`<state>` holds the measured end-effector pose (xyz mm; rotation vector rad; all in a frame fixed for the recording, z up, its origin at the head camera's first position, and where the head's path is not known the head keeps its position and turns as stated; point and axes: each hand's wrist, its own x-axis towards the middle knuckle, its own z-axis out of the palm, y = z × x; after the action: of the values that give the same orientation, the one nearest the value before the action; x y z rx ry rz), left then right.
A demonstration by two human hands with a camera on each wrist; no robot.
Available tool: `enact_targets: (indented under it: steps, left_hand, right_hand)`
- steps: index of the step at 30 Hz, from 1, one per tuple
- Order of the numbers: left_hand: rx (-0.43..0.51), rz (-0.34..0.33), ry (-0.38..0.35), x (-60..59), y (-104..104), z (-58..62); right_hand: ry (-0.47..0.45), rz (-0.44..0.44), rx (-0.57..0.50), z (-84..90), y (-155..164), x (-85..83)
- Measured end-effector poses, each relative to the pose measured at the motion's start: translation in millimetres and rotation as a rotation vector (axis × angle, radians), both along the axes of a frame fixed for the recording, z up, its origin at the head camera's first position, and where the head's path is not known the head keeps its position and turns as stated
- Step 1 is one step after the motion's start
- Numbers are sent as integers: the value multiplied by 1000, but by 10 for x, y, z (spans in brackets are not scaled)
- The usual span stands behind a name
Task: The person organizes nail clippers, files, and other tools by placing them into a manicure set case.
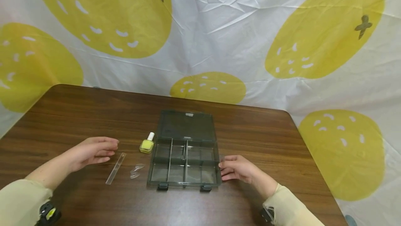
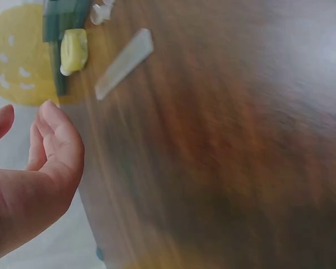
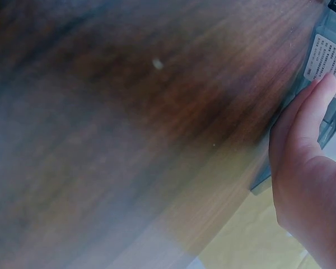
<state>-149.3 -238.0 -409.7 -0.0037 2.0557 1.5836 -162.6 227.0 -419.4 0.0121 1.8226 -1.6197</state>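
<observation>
1. Right hand [image 1: 238, 169] rests on the table [image 1: 269, 139] against the right side wall of the organizer box [image 1: 185, 160]; fingers straight, tips touching the wall, nothing clamped. The right wrist view shows fingers [image 3: 316, 106] flat on the box [image 3: 330, 67] by a printed label [image 3: 327, 61].
2. Left hand [image 1: 94, 149] hovers relaxed left of the box, fingers loosely extended toward the right, holding nothing; palm turned inward in the left wrist view [image 2: 39, 168].
3. Just below the left fingertips lies one clear strip [image 1: 116, 168], long axis running from the near edge diagonally away and rightward.
4. One yellow nail polish bottle [image 1: 147, 143] lies just left of the box's hinge, white cap pointing to the far edge.
5. Clear nail tips [image 1: 136, 171], about two, lie between strip and box.
6. One box, near the table's near edge at centre, lid open and laid back toward the far edge; dividers run near-to-far; two latches [image 1: 163, 186] on the near wall.
</observation>
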Motion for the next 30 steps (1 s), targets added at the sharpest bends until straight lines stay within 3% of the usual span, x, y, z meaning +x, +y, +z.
enact_targets:
  steps: [5, 10, 15, 24, 30]
  left_hand:
    - [-91, -8, 6, 108, -78, -64]
    - [-208, -43, 48, 174, -21, -83]
    - [-304, -44, 125, 231, 94, -102]
    - [-521, -35, 338, 258, 276, -143]
    - [-601, -25, 381, 265, 345, -120]
  right_hand:
    - [2, 2, -4, -11, 5, -1]
    - [-4, 4, -12, -21, 9, 1]
    - [-7, 0, -13, -23, 5, 0]
    - [-2, 14, -17, -27, 13, -7]
    - [3, 19, -25, -31, 12, -13]
